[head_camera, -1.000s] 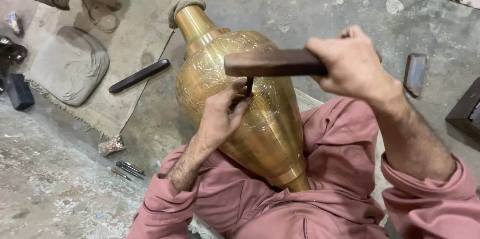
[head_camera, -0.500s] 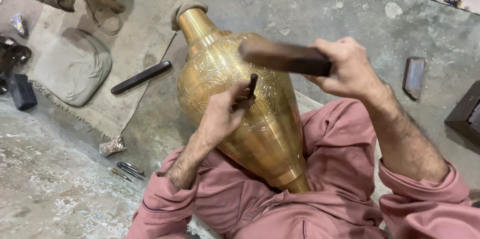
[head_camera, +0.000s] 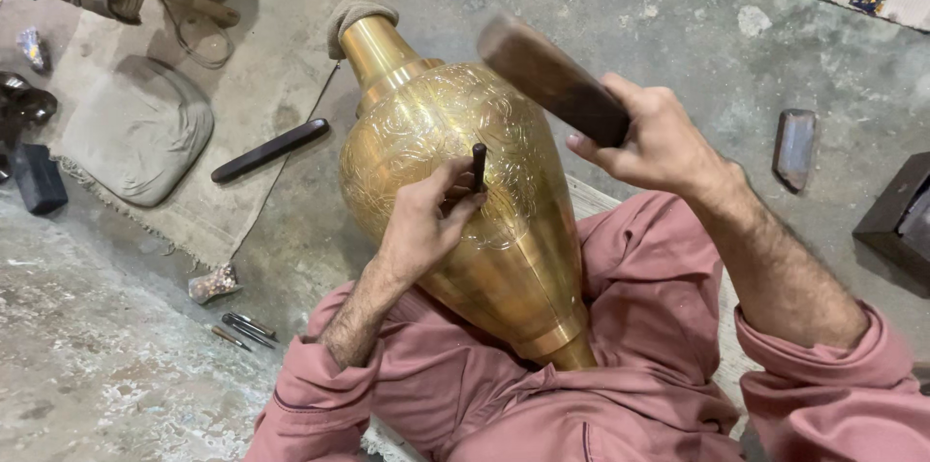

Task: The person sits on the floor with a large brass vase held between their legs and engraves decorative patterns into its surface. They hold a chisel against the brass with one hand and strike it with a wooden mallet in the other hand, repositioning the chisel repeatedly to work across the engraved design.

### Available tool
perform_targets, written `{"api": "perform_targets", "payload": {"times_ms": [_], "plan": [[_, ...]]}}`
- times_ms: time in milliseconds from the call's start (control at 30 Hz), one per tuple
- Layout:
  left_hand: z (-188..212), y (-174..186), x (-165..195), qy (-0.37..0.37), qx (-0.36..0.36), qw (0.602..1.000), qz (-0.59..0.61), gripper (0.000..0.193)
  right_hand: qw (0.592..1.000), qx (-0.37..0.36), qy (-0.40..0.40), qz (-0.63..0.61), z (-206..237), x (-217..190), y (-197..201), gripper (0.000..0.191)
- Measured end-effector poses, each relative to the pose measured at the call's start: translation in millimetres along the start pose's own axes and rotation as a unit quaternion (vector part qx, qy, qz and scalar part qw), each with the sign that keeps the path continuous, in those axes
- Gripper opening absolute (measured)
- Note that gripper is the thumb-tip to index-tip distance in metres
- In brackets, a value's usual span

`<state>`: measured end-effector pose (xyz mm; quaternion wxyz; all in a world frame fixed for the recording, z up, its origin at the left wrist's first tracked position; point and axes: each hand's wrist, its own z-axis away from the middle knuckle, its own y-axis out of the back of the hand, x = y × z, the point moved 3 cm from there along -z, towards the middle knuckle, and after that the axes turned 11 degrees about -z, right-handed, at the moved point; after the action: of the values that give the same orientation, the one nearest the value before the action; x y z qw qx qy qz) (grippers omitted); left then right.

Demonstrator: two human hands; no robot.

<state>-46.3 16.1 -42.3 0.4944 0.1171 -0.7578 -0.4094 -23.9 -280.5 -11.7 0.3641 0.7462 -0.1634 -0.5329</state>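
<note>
A large engraved brass vase [head_camera: 523, 230] lies tilted across my lap, its neck pointing away and resting on a cloth pad [head_camera: 354, 15]. My left hand [head_camera: 426, 220] rests on the vase's belly and grips a short dark chisel [head_camera: 479, 164] set upright against the engraved surface. My right hand [head_camera: 654, 138] holds a dark wooden mallet [head_camera: 547, 77] raised above and to the right of the chisel, its head tilted up to the left.
A dark stick [head_camera: 271, 148] and a grey cushion [head_camera: 136, 128] lie on a mat to the left. Small chisels [head_camera: 242, 329] and a wrapped bit [head_camera: 213, 283] sit on the concrete floor. A flat stone [head_camera: 794, 147] and a dark block [head_camera: 896, 215] are at the right.
The mallet has swung up from lying level just over the chisel to a raised, tilted position. My left hand and the chisel stay on the vase.
</note>
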Motion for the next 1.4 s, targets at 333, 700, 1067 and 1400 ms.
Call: {"api": "perform_targets", "payload": {"times_ms": [333,700,1067,1400], "plan": [[3.8,0.5,2.2,0.039,-0.034,0.999,0.008,0.029,0.987,0.038,0.103,0.121,0.3,-11.8,1.9,0.019],[-22.6,18.4,22.7,-0.049,-0.145,0.988,0.002,0.042,0.986,0.158,-0.045,-0.038,61.7,18.3,-40.5,0.021],[-44.0,14.9,25.5,-0.137,-0.248,0.959,-0.022,0.049,0.952,0.247,-0.135,-0.124,106.7,5.9,-63.6,0.024],[-45.6,13.6,24.5,-0.204,-0.302,0.93,-0.048,0.069,0.954,0.241,-0.144,-0.102,110.5,-0.8,-76.0,0.028]]}}
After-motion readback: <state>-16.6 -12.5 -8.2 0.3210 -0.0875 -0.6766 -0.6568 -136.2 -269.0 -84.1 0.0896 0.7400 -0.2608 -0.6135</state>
